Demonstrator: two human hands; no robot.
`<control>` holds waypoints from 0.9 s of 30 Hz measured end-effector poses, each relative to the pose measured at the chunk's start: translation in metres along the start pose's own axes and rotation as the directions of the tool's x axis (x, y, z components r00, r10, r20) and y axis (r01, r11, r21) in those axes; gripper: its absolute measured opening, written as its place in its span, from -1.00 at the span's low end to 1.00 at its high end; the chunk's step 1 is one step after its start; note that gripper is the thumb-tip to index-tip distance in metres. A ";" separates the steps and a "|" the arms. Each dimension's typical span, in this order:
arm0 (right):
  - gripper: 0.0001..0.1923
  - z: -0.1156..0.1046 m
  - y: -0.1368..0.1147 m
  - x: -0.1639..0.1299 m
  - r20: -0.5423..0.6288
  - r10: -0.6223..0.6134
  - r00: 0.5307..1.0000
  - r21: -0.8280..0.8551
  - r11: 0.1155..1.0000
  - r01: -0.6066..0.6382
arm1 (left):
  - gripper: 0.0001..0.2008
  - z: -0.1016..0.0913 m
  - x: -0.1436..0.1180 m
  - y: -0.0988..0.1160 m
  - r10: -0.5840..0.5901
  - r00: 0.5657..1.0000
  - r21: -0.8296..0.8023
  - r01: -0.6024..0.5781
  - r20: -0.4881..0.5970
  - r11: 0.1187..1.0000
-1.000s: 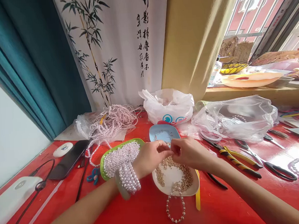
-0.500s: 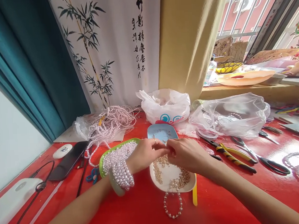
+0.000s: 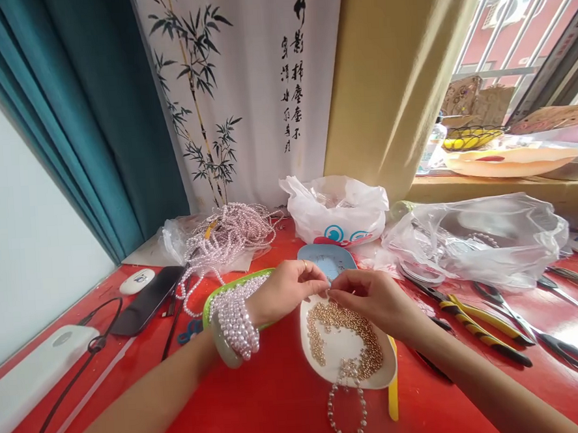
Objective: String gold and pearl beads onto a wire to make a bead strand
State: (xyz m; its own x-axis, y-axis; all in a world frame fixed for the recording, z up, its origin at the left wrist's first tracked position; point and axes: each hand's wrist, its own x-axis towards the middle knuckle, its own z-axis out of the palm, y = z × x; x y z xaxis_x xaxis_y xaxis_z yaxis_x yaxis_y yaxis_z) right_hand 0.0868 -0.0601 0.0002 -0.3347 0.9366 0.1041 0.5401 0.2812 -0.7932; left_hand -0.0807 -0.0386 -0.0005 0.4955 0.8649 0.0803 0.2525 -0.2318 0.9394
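My left hand (image 3: 293,288) and my right hand (image 3: 369,296) meet fingertip to fingertip above the far end of a white dish (image 3: 328,371). Both are pinched closed. A tiny pale bit shows between the fingertips, too small to name. Gold beads (image 3: 370,345) lie in a curve inside the dish. A bead bracelet (image 3: 348,428) hangs over its near rim onto the table. Beside my left hand, a green tray (image 3: 207,308) of pale pink pearl beads is partly covered by my wrist, which wears pearl strands (image 3: 239,327) and a pale bangle (image 3: 223,344).
Behind the hands stands a blue dish (image 3: 328,256) with small pins. Pink bead strands (image 3: 231,236) pile up at the back left, plastic bags (image 3: 337,207) behind. Yellow-black pliers (image 3: 486,328) and scissors (image 3: 566,350) lie right; a phone (image 3: 147,300) lies left.
The view has swung left, so things sit further right. My fingertips have drawn slightly apart and toward the dish's far end, uncovering more gold beads. Both hands stay pinched.
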 end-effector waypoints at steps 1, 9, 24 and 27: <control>-0.83 -0.001 0.001 0.001 0.018 0.016 1.000 0.036 0.999 -0.017 | -0.89 -0.001 0.001 -0.001 0.000 1.000 -0.006 0.000 -0.002 1.000; -0.82 0.002 0.008 0.005 0.057 0.063 0.996 0.166 0.984 -0.071 | -0.87 -0.002 0.005 -0.008 0.037 0.996 -0.063 -0.042 -0.075 0.997; -0.84 -0.006 0.010 0.005 -0.001 0.032 0.999 0.098 0.995 -0.032 | -0.90 -0.059 0.014 -0.039 -0.112 0.980 0.555 0.004 0.162 0.832; -0.85 -0.005 0.011 0.005 0.005 0.023 1.000 0.102 0.995 -0.024 | -0.88 -0.061 0.018 -0.051 -0.139 0.972 0.572 0.005 0.191 0.820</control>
State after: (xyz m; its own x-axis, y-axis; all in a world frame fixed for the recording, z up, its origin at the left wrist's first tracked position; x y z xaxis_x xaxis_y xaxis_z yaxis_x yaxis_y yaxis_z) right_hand 0.0946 -0.0512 -0.0049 -0.3263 0.9417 0.0824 0.4665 0.2363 -0.8524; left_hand -0.1353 0.0156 -0.0268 0.6048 0.7879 -0.1163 0.6850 -0.4401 0.5806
